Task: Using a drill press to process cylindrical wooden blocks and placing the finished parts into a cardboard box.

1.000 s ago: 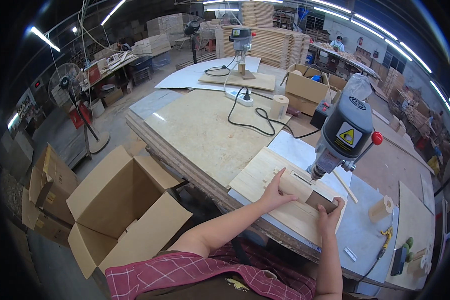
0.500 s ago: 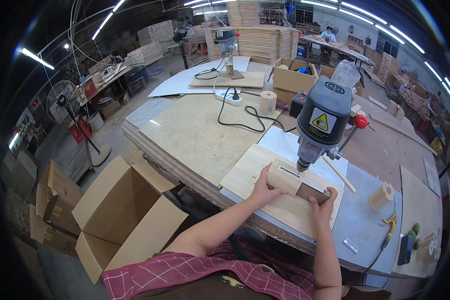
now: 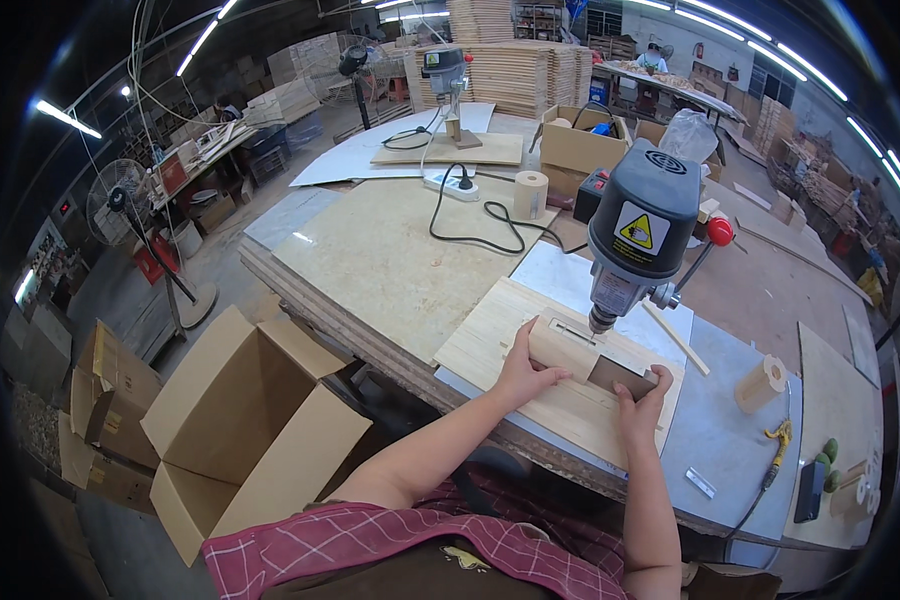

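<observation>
A pale wooden cylinder (image 3: 553, 345) lies on its side on a light plywood board (image 3: 478, 322), under the chuck (image 3: 602, 318) of a small drill press (image 3: 642, 215). My left hand (image 3: 528, 378) is closed around its left end, thumb on the near side, fingers over the far side. Against the cylinder's right end sits a dark brown block (image 3: 613, 374). My right hand (image 3: 643, 405) grips that block's right end between thumb and fingers. The drill tip is close above the pieces; I cannot tell whether it touches.
Right of the board lie a thin wooden strip (image 3: 678, 340), another wooden cylinder (image 3: 760, 385), a yellow-handled tool (image 3: 778, 440) on a cord and a phone (image 3: 809, 492). An open cardboard box (image 3: 200, 410) stands at the left. Behind are a power strip (image 3: 452, 186) and a second drill press (image 3: 448, 85).
The whole view has shifted slightly. My right thumb has moved a little along the dark brown block; both hands keep their holds.
</observation>
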Demonstrator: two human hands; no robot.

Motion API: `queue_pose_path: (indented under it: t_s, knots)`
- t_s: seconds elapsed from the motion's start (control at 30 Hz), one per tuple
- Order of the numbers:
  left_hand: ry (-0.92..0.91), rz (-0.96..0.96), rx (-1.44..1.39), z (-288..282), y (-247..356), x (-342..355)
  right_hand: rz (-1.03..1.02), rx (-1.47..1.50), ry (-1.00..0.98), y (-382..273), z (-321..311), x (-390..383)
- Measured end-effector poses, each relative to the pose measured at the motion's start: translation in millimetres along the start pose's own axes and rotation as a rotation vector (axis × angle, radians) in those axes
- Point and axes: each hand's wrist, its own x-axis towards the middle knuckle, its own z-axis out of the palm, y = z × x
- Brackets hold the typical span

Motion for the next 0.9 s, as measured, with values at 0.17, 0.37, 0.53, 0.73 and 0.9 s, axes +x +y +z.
queue_pose_path:
  t_s: [0.17, 0.37, 0.53, 0.73, 0.9]
  knots:
    - [-0.021, -0.038, -0.04, 3, 7, 0, 0.021, -0.023, 0.013, -6, -4, -1]
    - [-0.029, 0.0, -0.023, 5, 2, 5, -0.026, -0.029, 0.051, -1, -5, 2]
    - [0.075, 0.148, 0.041, -13, -24, 2, -0.11, -0.076, -0.027, 0, 14, -1]
    - [0.013, 0.261, 0.117, 9, -24, 11, -0.008, -0.011, 0.036, -7, -7, -4]
    - [0.067, 0.19, 0.127, -4, -12, 2, -0.082, -0.018, -0.018, 9, 7, 2]
